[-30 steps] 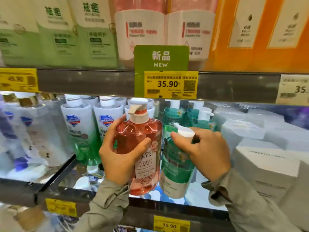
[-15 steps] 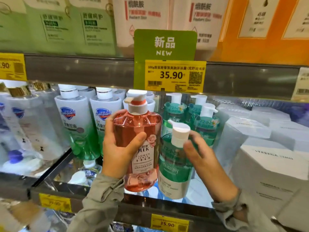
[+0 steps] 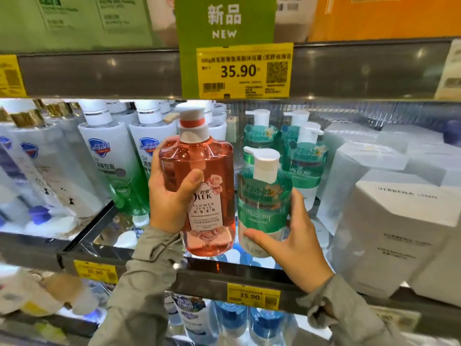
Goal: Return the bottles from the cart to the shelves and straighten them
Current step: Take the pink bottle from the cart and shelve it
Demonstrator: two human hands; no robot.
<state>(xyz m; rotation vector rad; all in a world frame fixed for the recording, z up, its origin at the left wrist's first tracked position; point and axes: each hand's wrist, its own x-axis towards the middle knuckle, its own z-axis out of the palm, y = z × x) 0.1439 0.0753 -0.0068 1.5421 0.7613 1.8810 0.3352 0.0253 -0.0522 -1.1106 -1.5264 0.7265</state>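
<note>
Grey metal shelf rail point(image 3: 99, 76), yellow price tag point(image 3: 244, 71), green NEW sign point(image 3: 224, 21), white boxes point(image 3: 399, 233) at right

Green sign point(image 3: 224, 21) on the upper shelf edge: "新品 NEW" is read. Below it, "35.90" is printed big on the yellow price tag point(image 3: 244, 71), w/ barcode & QR code; the small print is too blurred. On the pink bottle point(image 3: 214, 166), "LEK" & "FLOWER SENSE" are made out on the label. "72小时" is shown on the front green bottle point(image 3: 264, 203), and again on the rear green bottles point(image 3: 260, 138). "Safeguard" logo is carried by the white-green bottles point(image 3: 104, 156), left. "VERBENA" is printed on the white box point(image 3: 399, 221), right. "35.90" is repeated on the lower price tag point(image 3: 253, 295).
</note>
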